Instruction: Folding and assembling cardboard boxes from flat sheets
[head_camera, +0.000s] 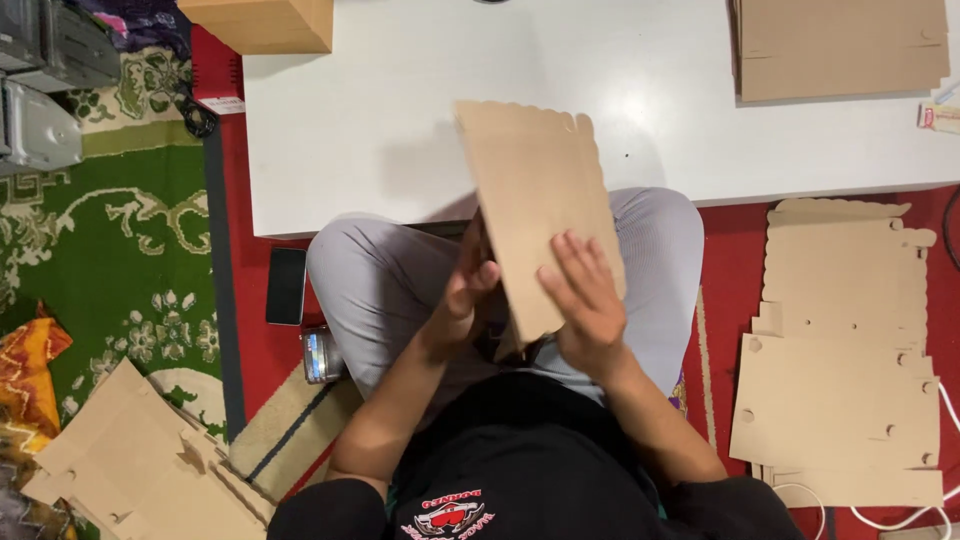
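I hold a flat brown cardboard blank (535, 190) with a scalloped top edge, tilted over my lap and the near edge of the white table (380, 120). My right hand (585, 300) lies spread across its lower front face. My left hand (468, 290) grips its lower left edge, fingers curled behind the sheet. I sit cross-legged in grey trousers, knees under the table's edge.
A stack of flat die-cut cardboard blanks (845, 350) lies on the red floor at my right. More cardboard pieces (140, 460) lie at lower left on the green patterned rug. Another cardboard stack (840, 45) sits on the table's far right. A dark phone (287, 285) lies by my left knee.
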